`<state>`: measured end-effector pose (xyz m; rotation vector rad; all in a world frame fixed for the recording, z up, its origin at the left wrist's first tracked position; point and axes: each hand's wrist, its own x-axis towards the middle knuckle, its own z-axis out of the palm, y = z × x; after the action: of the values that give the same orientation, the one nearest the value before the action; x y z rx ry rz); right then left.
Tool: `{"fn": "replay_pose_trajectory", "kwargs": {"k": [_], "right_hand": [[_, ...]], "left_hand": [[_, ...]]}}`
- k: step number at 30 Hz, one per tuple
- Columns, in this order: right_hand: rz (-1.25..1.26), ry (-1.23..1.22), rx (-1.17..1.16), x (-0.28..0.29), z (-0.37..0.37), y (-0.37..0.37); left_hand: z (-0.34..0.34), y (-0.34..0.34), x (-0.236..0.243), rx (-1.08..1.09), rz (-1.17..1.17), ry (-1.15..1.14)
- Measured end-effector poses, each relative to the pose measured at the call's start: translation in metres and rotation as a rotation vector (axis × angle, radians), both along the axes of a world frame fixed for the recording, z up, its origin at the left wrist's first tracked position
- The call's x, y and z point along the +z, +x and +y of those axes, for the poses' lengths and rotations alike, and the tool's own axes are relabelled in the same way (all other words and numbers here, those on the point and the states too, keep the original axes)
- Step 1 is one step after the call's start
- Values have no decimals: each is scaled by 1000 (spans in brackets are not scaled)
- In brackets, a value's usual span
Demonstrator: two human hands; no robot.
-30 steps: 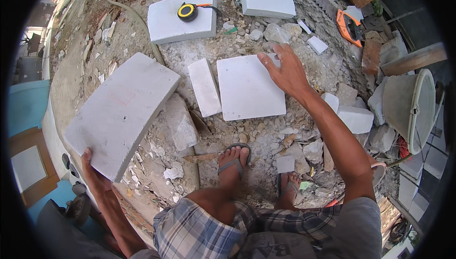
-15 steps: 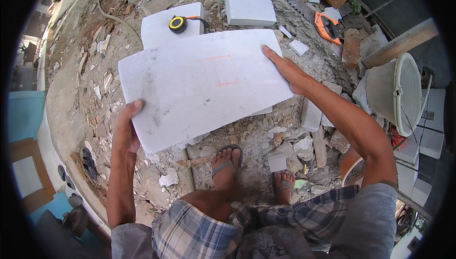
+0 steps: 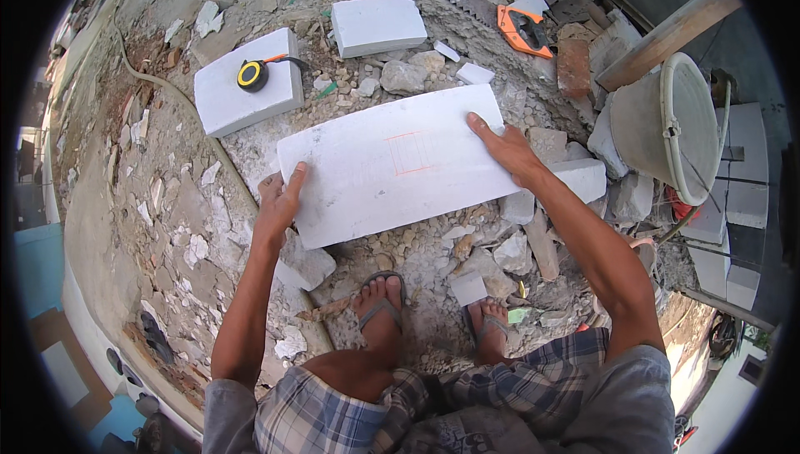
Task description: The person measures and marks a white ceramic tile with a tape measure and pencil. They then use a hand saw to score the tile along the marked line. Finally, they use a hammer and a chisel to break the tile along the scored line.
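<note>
A long white lightweight concrete block (image 3: 350, 179) is gripped between both my hands, its broad face turned up. An orange rectangle is drawn right of its middle. My left hand (image 3: 279, 200) closes on the left end, thumb over the top edge. My right hand (image 3: 507, 150) clasps the right end the same way. Just beyond the block's left part, a yellow and black tape measure (image 3: 252, 76) rests on a shorter white block (image 3: 212, 100). Another white block (image 3: 379, 25) lies farther off. Fingers under the held block are hidden.
A handsaw with an orange handle (image 3: 525, 33) lies at the far right. Near it are a red brick (image 3: 573, 67) and a wooden plank (image 3: 671, 33). A grey bucket (image 3: 654, 129) leans on its side at right. Rubble and a hose (image 3: 162, 83) cover the ground around my sandalled feet.
The held block has moved down, away from my head, and looks smaller. More of the tape measure's block and the rubble beyond now shows. Both hands keep their hold.
</note>
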<state>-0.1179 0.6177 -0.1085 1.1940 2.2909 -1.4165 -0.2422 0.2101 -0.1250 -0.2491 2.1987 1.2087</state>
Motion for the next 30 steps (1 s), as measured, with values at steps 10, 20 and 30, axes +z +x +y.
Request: {"fn": "replay_pose_trajectory", "kwargs": {"k": [10, 20, 30], "right_hand": [[-125, 138, 71, 22, 0, -8], [122, 145, 684, 103, -41, 196], [-355, -24, -419, -34, -113, 519]], "left_hand": [[13, 42, -27, -234, 749, -257], [-9, -35, -33, -425, 957, -430], [37, -145, 7, -779, 1187, -404]]}}
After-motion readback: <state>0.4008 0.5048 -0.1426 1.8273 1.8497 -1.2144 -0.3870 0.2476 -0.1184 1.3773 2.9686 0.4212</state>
